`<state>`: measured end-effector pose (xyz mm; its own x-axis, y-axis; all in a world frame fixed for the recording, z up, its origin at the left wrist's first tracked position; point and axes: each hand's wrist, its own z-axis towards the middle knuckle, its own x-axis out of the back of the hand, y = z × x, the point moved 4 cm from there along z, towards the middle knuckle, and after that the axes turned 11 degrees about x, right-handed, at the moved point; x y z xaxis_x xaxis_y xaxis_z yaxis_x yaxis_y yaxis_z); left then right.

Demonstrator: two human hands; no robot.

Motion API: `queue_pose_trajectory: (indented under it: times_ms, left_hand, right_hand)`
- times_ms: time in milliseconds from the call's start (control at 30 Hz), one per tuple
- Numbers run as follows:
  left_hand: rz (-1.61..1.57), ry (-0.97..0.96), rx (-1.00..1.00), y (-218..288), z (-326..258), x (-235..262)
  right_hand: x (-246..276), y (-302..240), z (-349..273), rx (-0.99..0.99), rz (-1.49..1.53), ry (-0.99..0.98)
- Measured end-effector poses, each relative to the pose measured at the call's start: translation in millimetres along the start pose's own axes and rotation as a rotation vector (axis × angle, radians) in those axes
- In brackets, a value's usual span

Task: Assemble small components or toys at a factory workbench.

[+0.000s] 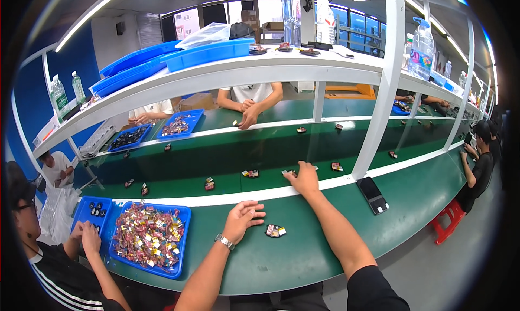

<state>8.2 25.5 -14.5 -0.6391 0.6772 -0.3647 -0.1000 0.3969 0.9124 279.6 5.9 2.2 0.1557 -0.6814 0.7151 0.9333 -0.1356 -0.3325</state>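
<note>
On the near green worktop lies a small black electronic part (pixel 275 231) with red and pale-yellow pieces on it. My left hand (pixel 242 221), a metal watch on its wrist, is held just left of this part with its fingers loosely apart and nothing in them. My right hand (pixel 305 179) reaches over the white rail (pixel 238 197) to the green conveyor belt (pixel 227 173). Its fingers close over another small electronic part (pixel 285 172), mostly hidden beneath them; only pale bits show at the sides.
A blue tray (pixel 187 224) heaped with small red, white and yellow pieces stands left, beside a co-worker (pixel 59 257). A phone (pixel 372 195) lies right, near a white post (pixel 379 89). Several similar parts sit along the belt. A shelf (pixel 346 62) with bottles spans above.
</note>
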Motion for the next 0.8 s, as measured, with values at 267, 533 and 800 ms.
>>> queue_pose_trajectory:
  times_ms: [267, 533, 800]
  left_hand:
    - [0.013, 0.108, -0.013, 3.8, -4.2, 10.2]
    - [0.08, -0.204, 0.14, 12.3, -8.5, 9.7]
    - [-0.014, -0.067, 0.127, 7.0, -7.3, 4.4]
  right_hand:
    - [-2.2, -24.7, -12.4, -0.187, 0.526, -0.161]
    - [62.3, -140.2, -62.6, 0.413, 0.658, -0.495]
    - [57.3, -139.8, -70.3, 0.447, 0.564, -0.225]
